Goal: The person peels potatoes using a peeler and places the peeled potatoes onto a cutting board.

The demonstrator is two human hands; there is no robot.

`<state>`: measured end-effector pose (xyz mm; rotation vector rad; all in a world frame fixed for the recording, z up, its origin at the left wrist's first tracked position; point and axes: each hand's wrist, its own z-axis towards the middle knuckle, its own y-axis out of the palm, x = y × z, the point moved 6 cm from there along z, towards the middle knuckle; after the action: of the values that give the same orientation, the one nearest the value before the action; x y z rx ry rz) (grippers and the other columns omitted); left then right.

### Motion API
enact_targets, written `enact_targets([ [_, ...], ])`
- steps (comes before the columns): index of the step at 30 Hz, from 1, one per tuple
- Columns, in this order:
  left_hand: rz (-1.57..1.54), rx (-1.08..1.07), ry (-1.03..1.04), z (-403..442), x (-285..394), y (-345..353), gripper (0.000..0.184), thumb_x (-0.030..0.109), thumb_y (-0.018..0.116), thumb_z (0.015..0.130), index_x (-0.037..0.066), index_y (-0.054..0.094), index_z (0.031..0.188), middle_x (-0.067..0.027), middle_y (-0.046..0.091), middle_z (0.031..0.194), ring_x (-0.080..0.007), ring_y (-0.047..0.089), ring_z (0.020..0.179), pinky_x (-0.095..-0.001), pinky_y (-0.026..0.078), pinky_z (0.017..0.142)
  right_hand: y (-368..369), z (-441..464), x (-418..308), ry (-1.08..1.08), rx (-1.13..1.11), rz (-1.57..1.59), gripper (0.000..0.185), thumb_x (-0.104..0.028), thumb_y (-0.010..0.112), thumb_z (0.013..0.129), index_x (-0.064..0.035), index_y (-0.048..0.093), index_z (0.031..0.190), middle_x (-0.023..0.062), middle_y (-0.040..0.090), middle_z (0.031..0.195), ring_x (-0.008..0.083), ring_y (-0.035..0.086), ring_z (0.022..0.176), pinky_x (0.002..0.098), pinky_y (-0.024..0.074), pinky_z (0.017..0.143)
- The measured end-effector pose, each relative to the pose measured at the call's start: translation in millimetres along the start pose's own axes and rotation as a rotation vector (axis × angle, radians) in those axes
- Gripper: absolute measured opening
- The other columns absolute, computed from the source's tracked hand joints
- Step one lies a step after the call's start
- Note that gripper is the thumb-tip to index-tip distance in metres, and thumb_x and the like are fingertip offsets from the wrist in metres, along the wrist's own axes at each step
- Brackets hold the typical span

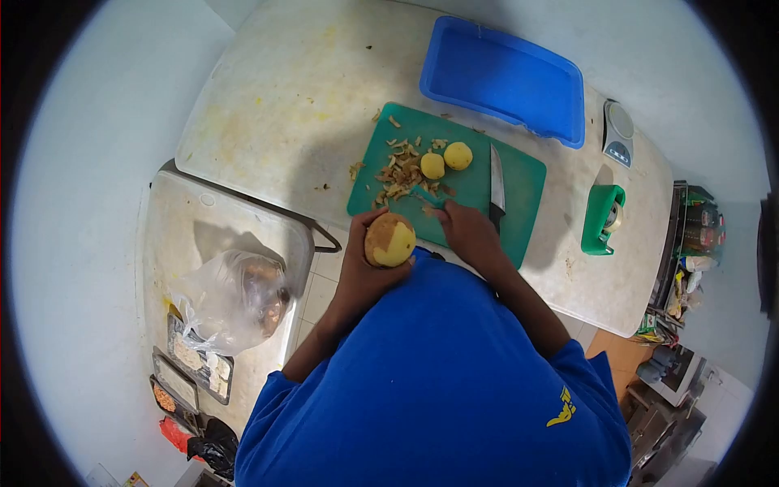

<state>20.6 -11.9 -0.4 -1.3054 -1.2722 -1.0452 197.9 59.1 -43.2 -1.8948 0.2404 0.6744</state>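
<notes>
Frame centre: left hand [357,266] cupped part-open round half-peeled potato [390,241], likely firm, fairly weighty, slippery where bare; best held by skin side. Just right: right hand [469,230] curled closed on peeler [428,197], probably light, stiff.

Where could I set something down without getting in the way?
The widest bare patch is on the table, left of the green board and the blue tray, apart from a few scraps. A smaller one lies between the board and tape dispenser. The board has a bare strip right of the knife, but peelings and two peeled potatoes crowd it on the left.
</notes>
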Motion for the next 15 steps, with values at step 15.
enact_targets([
  [15, -0.092, 0.035, -0.146, 22.2, -20.6, -11.1, 0.084, 0.011, 0.087, 0.067, 0.004, 0.037, 0.134, -0.0138, 0.053, 0.121, -0.0202, 0.057, 0.112, -0.0328, 0.050, 0.093, -44.2, -5.5, -61.7, -0.305, 0.075, 0.259, 0.032, -0.029, 0.048, 0.100, 0.0012, 0.055, 0.092, 0.0223, 0.059, 0.079, 0.0427, 0.057, 0.075, 0.0498, 0.0427, 0.065],
])
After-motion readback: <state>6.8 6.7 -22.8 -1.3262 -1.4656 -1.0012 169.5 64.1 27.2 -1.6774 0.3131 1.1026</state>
